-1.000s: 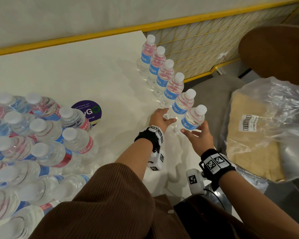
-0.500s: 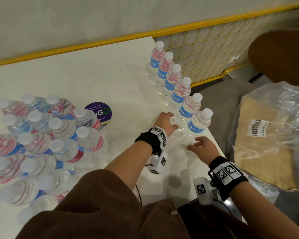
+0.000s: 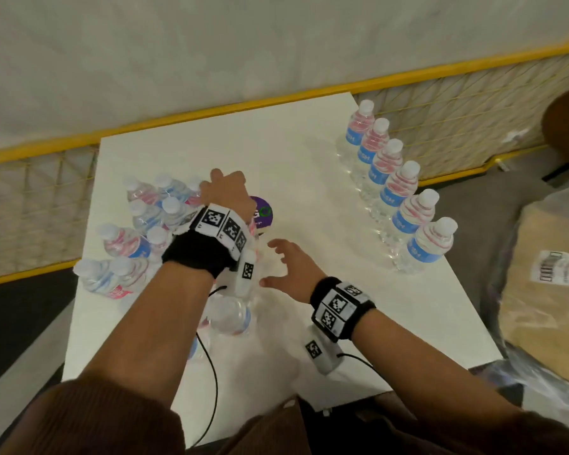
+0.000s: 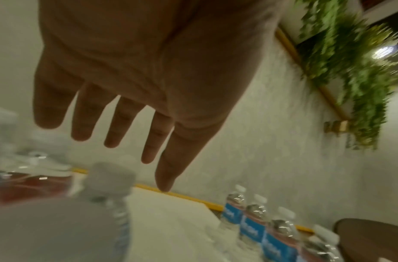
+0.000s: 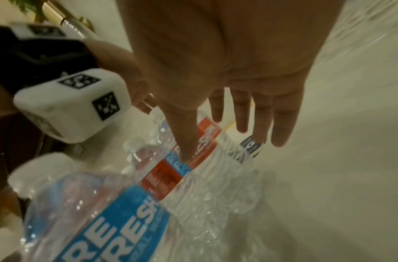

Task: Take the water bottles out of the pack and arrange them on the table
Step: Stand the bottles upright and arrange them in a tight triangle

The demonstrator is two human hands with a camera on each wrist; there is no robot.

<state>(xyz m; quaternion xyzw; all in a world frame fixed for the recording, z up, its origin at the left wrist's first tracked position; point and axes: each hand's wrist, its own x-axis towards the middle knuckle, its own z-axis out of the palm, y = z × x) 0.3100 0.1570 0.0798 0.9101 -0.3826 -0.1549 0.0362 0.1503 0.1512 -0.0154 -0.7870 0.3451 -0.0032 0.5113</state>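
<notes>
A pack of water bottles point(image 3: 135, 244) with white caps and red-and-blue labels stands at the left of the white table point(image 3: 309, 178). Several bottles point(image 3: 398, 188) stand in a row along the table's right edge. My left hand point(image 3: 224, 192) hovers over the pack's top, fingers straight and holding nothing point(image 4: 117, 134). My right hand point(image 3: 286, 267) is spread open at the pack's right side. In the right wrist view the right hand point(image 5: 240, 122) has its thumb down by the labels of the pack bottles point(image 5: 126, 203). The row of bottles point(image 4: 256, 228) shows low right in the left wrist view.
A round purple sticker point(image 3: 263, 215) lies on the table beside the pack. A clear plastic bag with tan contents point(image 3: 546, 290) sits off the table's right edge. A yellow-framed mesh rail point(image 3: 440, 103) runs behind the table, below a white wall.
Both hands have left the last bottle in the right-hand row and swung left to the pack. The left now hovers over its top and the right is beside it.
</notes>
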